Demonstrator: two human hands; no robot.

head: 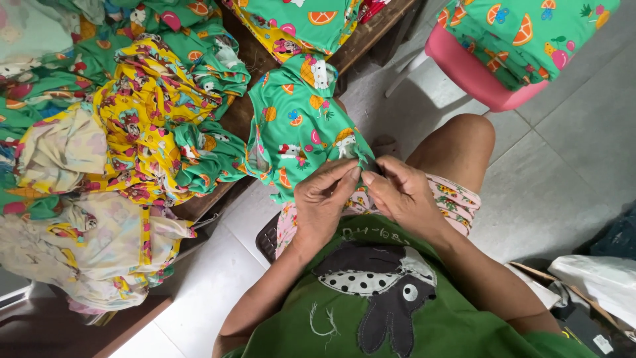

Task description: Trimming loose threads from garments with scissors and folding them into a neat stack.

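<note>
the left hand (322, 201) and right hand (402, 195) meet above the lap, fingers pressed together and pinching the lower edge of a green garment (301, 129). the cloth is bright green, printed with orange slices, fruit and small cartoon figures, and hangs rumpled from the desk (238, 113) edge down to the hands. beyond it on the desk lies a yellow printed garment (142, 113) among more green pieces. farther off, a pink stool (467, 73) carries folded green cloth.

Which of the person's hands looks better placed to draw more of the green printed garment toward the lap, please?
Probably the left hand: it lies on the side where the green printed garment trails off to the table. The right hand pinches the same edge, farther from it.
</note>
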